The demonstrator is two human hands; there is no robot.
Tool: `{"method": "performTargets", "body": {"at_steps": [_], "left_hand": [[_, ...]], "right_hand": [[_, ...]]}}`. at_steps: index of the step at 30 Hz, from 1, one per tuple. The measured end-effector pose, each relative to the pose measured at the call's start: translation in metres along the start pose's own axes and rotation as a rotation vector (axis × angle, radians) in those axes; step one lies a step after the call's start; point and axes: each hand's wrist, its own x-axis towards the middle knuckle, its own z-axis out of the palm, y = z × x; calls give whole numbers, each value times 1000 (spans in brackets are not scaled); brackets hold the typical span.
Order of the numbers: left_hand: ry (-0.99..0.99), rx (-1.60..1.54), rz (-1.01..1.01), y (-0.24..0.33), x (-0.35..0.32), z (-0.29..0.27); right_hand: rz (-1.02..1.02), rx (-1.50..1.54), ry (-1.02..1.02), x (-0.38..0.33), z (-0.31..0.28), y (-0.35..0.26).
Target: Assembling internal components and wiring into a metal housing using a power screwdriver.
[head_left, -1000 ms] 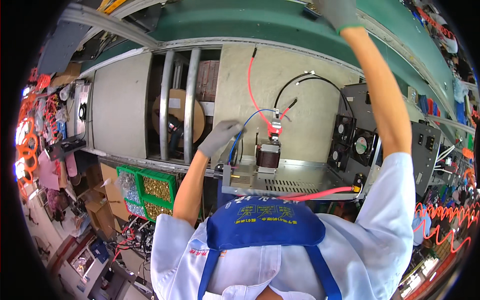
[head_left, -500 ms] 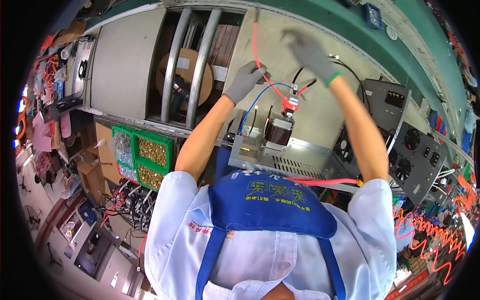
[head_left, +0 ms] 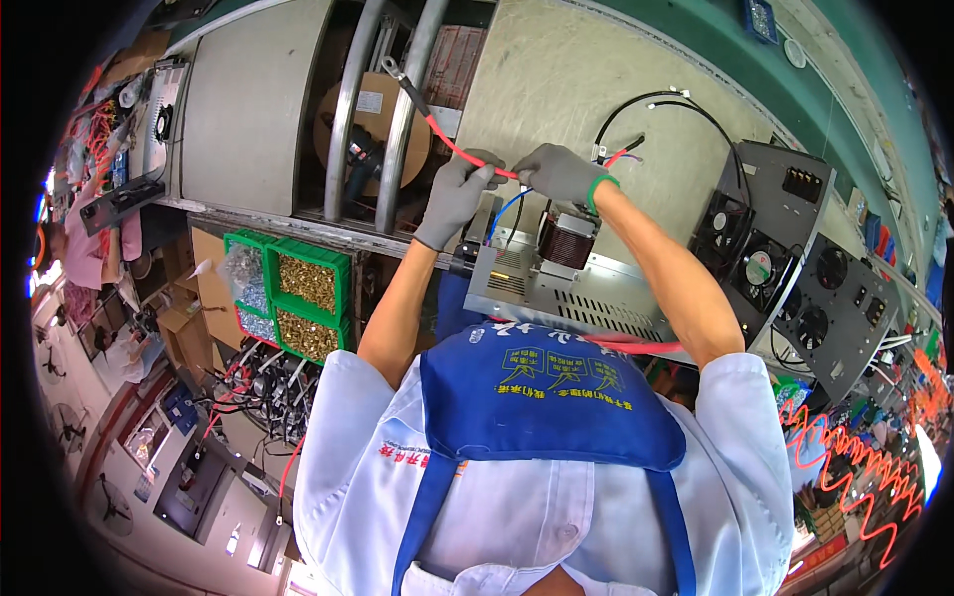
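A thick red cable (head_left: 447, 142) runs slantwise above the bench, with a black sleeve and a metal ring lug at its far left end. My left hand (head_left: 459, 194), in a grey glove, is closed on the cable, thumb and fingers pinching it. Right beside it, my right hand (head_left: 564, 175), gloved in grey with a green cuff, has its fingers closed at the cable's nearer part. Below the hands lies a slotted metal chassis (head_left: 596, 303) carrying a dark transformer (head_left: 567, 240). A blue wire (head_left: 505, 211) curves up from the chassis toward my fingers.
Green bins (head_left: 308, 288) of brass-coloured fasteners stand at the left. Grey panels with fans (head_left: 770, 214) sit to the right, with black cables (head_left: 636, 97) arching behind. Two metal rollers (head_left: 402, 119) cross a gap in the bench. Coiled orange hoses (head_left: 855, 462) hang at far right.
My right hand has come back from the far side to beside my left hand. The cable's far end has swung left over the rollers, and my left hand has moved slightly left and nearer.
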Motion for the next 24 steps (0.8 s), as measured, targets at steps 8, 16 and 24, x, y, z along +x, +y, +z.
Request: {"method": "performTargets", "body": {"at_steps": [8,16,24], "left_hand": [[-107,451,184,24,1,-9],[-460,785,431,50,6,-3],[-626,912,483,49,23,6]], "right_hand": [[125,12,-124,3,-13,-9],[92,-228,-61,11,10,4],[-50,-196,155,-10,20,2]]}}
